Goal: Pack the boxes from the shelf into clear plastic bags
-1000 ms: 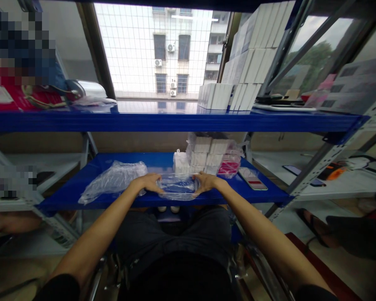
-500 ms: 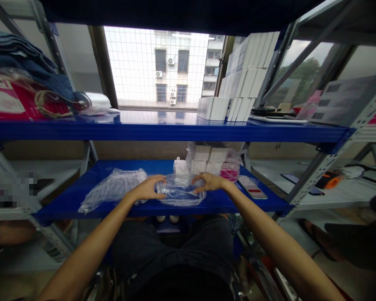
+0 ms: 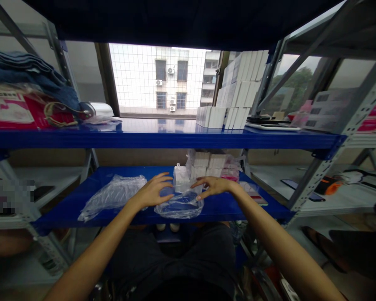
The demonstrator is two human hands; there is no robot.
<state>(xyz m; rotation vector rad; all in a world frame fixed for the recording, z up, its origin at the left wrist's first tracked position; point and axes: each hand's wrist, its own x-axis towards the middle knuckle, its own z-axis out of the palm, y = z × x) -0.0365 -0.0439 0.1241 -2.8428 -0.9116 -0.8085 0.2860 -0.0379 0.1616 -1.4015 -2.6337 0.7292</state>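
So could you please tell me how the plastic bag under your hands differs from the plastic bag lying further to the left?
The bag under the hands is smaller and rounded, bunched at the shelf's front edge; the left bag is larger, long and crumpled, lying at a slant. The left hand and right hand are over the first; nothing touches the second. Both are clear plastic on the blue shelf.

Clear crumpled plastic bag (image 3: 179,205) lies at the blue shelf's (image 3: 81,196) front edge.

Two clear plastic bags (image 3: 179,205), two hands (image 3: 152,192)
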